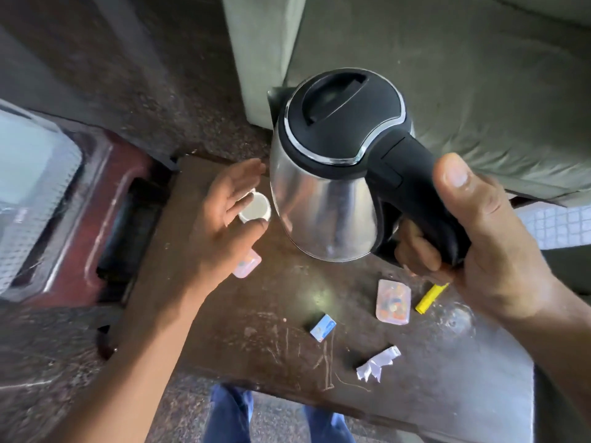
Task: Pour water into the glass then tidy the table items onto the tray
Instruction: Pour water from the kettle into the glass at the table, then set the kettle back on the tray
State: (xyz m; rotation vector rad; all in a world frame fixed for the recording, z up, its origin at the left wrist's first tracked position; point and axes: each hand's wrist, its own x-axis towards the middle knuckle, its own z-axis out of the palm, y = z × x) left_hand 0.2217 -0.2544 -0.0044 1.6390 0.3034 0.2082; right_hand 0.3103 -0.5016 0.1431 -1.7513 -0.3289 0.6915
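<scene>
Kettle (323,174) of polished steel with a black lid hung in the air above the far part of the dark wooden table (256,330), carried by its black handle. The right hand (479,238) gripped that handle, fingers curled under it and thumb laid along the top. Just left of the kettle's body stood a small white cup (255,211) on the table, seen from above. The left hand (228,212) cupped it loosely from the left, fingers nearly straight and thumb at the near rim; whether it actually touched the cup could not be told.

Below that hand a pink sachet (246,265) peeked out from under the wrist. A second pink sachet (393,302) lay nearer the middle, with a yellow pen cap (430,298) just to its right. A small blue and white matchbox (323,327) lay near the sachet, and a crumpled white paper (377,364) sat closer to the near edge. Left of the table a reddish tray (105,199) rested on the floor, with a clear plastic container (32,187) beyond it. Grey-green upholstery (447,75) filled the far right.
</scene>
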